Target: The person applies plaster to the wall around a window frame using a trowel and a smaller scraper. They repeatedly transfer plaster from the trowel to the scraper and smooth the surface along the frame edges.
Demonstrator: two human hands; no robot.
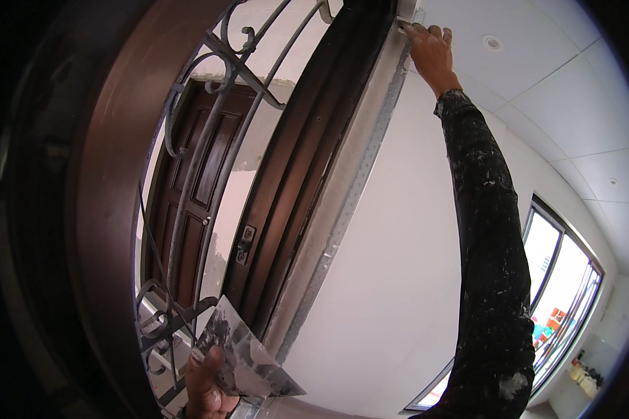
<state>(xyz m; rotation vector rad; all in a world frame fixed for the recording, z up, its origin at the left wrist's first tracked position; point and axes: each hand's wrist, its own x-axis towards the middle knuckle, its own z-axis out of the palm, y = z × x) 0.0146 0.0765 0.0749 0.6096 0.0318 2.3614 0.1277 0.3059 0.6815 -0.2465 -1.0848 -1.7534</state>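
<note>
My left hand (pixel 206 384), low in the view, is closed around the handle of a wide putty knife (pixel 248 353). Its flat, shiny blade carries grey and white smears. High up, my right hand (pixel 433 56) reaches to the top of a perforated metal corner bead (pixel 356 181), which runs down the wall edge beside the brown door frame (pixel 304 140). The fingers of that hand are bent against the edge there. Whatever they pinch is too small or hidden to make out. White specks cover the dark sleeve (pixel 486 188) of my right arm.
Curled metal grille bars (pixel 220 119) stand to the left, with a brown panelled door (pixel 206 153) behind them. A large brown panel (pixel 115 174) fills the near left. Beyond the white wall (pixel 405 223) on the right is a sliding window (pixel 562 258), below ceiling panels (pixel 538 70).
</note>
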